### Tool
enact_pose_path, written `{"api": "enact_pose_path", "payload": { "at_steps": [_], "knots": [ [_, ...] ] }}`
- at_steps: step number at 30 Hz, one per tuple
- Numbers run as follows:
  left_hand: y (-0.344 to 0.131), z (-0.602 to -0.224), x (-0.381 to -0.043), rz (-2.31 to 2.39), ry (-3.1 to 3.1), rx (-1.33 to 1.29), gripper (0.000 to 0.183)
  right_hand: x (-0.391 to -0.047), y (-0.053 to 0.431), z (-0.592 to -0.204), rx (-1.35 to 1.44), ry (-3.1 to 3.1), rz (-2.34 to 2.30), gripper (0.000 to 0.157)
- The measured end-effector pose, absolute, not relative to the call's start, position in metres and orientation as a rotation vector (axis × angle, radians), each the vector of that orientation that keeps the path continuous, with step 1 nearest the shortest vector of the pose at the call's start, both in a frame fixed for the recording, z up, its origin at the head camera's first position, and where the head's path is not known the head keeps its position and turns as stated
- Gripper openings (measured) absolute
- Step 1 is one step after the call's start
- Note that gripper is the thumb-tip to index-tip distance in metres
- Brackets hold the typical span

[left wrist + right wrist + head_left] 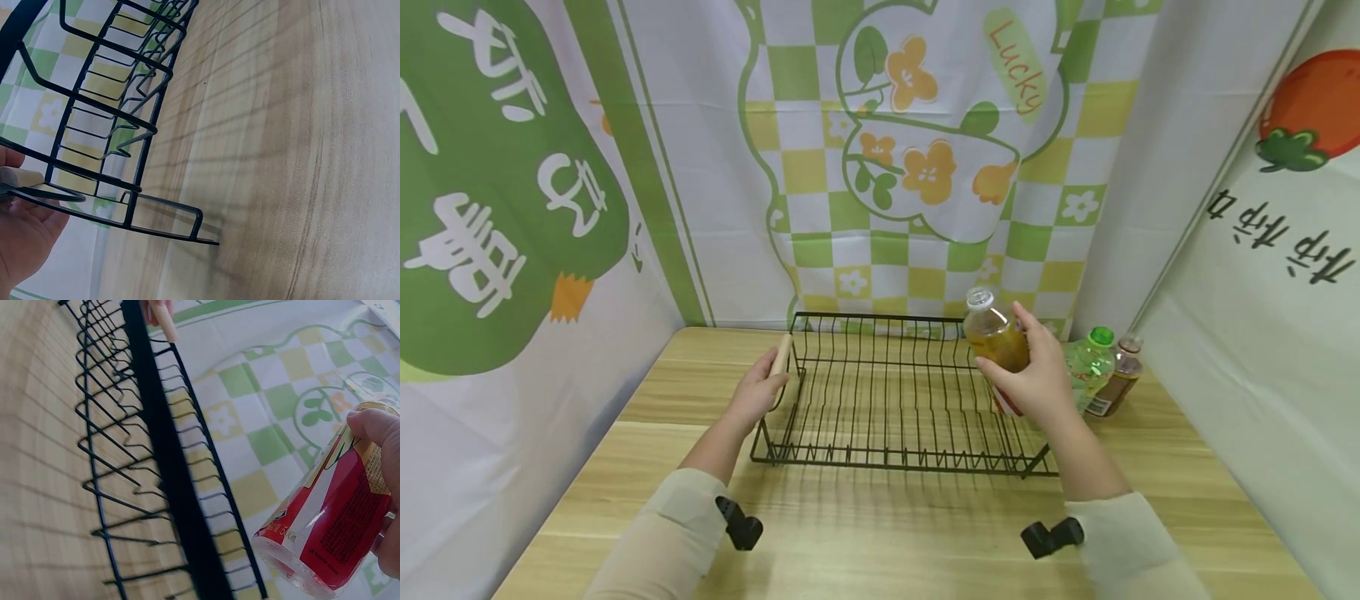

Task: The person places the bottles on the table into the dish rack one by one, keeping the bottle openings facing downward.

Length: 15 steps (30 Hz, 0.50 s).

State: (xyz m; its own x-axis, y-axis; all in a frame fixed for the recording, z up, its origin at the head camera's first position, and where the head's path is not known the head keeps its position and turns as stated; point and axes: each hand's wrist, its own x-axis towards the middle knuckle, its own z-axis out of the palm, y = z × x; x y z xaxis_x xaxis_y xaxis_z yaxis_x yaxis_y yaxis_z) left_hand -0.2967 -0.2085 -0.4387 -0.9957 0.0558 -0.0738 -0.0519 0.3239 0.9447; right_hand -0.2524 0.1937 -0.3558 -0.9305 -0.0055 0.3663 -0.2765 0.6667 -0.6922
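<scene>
A black wire dish rack point(906, 454) stands on the wooden table. My left hand point(756, 393) grips the pale wooden handle point(781, 357) at its left end; the left wrist view also shows fingers curled about that handle point(24, 177). Over the rack's right end, my right hand point(1041, 379) holds a clear plastic bottle point(997, 337) by its side, tilted. The bottle point(331, 528) has a red, white and gold label, and its mouth shows no cap. The bottle's base appears above the rack in the right wrist view. The rack's right handle is hidden by the hand.
Two more bottles stand right of the rack: a green-tinted one with a green cap point(1101, 336) and one with a brown label point(1117, 385). Printed fabric walls point(715, 167) enclose the table point(850, 542) at the back and both sides.
</scene>
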Motion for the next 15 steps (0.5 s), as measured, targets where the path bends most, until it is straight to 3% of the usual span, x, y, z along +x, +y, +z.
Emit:
{"api": "enact_pose_path", "payload": {
  "at_steps": [9, 15],
  "knots": [
    [-0.205, -0.423, -0.295, 1.593, 2.670, 0.036, 0.079, -0.261, 0.170, -0.368, 0.254, -2.674, 1.005, 0.089],
    [-0.191, -0.407, -0.294, 1.472, 2.775, 0.138, 0.075, -0.265, 0.157, -0.377, 0.330, -2.680, 1.019, 0.088]
  ]
}}
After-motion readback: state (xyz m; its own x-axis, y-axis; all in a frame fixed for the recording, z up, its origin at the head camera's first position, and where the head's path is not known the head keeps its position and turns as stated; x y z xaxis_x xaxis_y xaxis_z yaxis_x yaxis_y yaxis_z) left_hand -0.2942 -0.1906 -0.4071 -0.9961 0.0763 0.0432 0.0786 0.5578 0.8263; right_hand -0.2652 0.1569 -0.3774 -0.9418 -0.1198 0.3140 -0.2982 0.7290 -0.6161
